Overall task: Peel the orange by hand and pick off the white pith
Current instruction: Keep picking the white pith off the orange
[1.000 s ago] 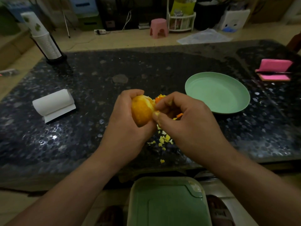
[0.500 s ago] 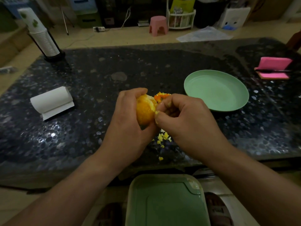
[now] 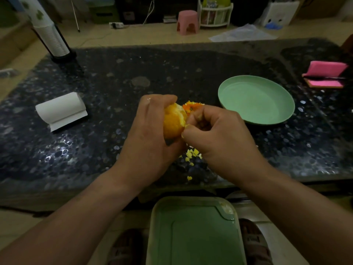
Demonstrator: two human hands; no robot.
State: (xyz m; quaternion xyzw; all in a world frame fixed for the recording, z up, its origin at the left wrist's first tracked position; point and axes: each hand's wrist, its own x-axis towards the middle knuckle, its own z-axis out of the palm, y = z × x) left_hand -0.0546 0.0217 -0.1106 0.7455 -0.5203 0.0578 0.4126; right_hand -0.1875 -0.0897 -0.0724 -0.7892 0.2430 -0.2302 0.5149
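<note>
Over the near edge of the dark speckled desk [image 3: 114, 81], the orange [image 3: 172, 122] is held up off the surface. It is gripped in the left hand [image 3: 150, 134], whose fingers [image 3: 158, 98] are curled over its top and far side. A ragged, paler peeled patch can be seen on the side facing right. And the right hand [image 3: 219, 134] is pressed right up against that edge, its fingers bunched tight, thumb and forefinger pinched on the orange at its lower right. Whether peel or pith is caught there cannot be told.

Below the hands, yellow scraps [image 3: 193, 153] are scattered on the desk, and a small heap of orange peel [image 3: 192, 107] is seen just behind the right knuckles. A green plate [image 3: 256, 100] is set to the right, near the hands but apart. Off to the left, a white paper roll [image 3: 61, 109] is laid on its side. At the far-left corner a stack of cups [image 3: 47, 35] is stood upright. A pink object [image 3: 324, 77] is parked far right. A green tray [image 3: 193, 236] is seen below the desk edge.
</note>
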